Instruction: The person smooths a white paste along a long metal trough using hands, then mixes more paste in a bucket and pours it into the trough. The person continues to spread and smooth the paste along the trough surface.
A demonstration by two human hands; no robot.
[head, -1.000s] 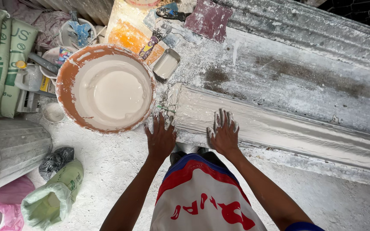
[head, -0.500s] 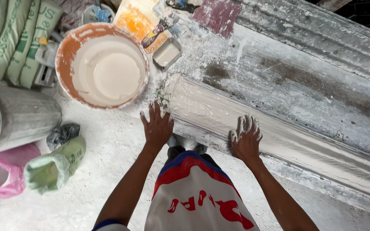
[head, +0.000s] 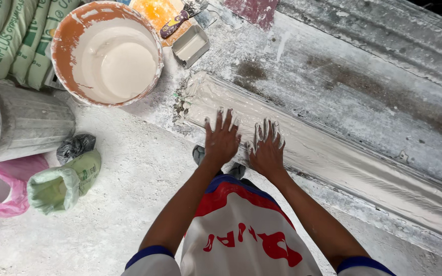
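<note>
Both palms, left hand (head: 222, 140) and right hand (head: 266, 151), are pressed flat on the wet plaster strip (head: 333, 153); a bucket (head: 62, 46) is seen at ten o'clock.

Bare wet plaster strip (head: 344, 158) runs free to the right of the right hand (head: 267, 151), and the grey slab (head: 364, 82) beyond is unobstructed. Leftward of the left hand (head: 222, 138), the orange bucket of plaster (head: 107, 51), the small rectangular tub (head: 191, 45) and the metal drum (head: 21, 120) crowd the way. The green sack (head: 62, 183) lies on the floor.
</note>
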